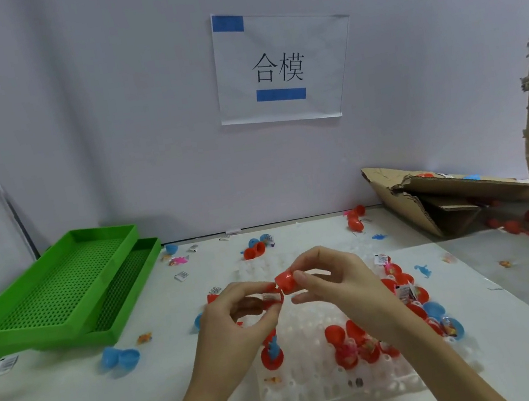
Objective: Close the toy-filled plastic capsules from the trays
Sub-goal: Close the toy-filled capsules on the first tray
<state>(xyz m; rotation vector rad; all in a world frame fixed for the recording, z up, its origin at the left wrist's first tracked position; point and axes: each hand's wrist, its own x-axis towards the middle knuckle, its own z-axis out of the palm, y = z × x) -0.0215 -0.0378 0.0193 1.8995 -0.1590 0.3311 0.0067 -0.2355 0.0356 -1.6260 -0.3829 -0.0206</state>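
I hold an open red capsule above the white tray, its two hinged halves apart. My right hand pinches the upper half between thumb and fingers. My left hand pinches the lower half, which its fingers mostly hide. Several open red capsules with toys sit in the tray's near rows. More red and blue ones line its right side. One red half with a blue toy stands at the tray's left.
Two stacked green perforated trays lie at the left. An open blue capsule rests near them. Loose capsules, small toys and paper slips scatter the far table. Torn cardboard boxes with capsules stand at the right.
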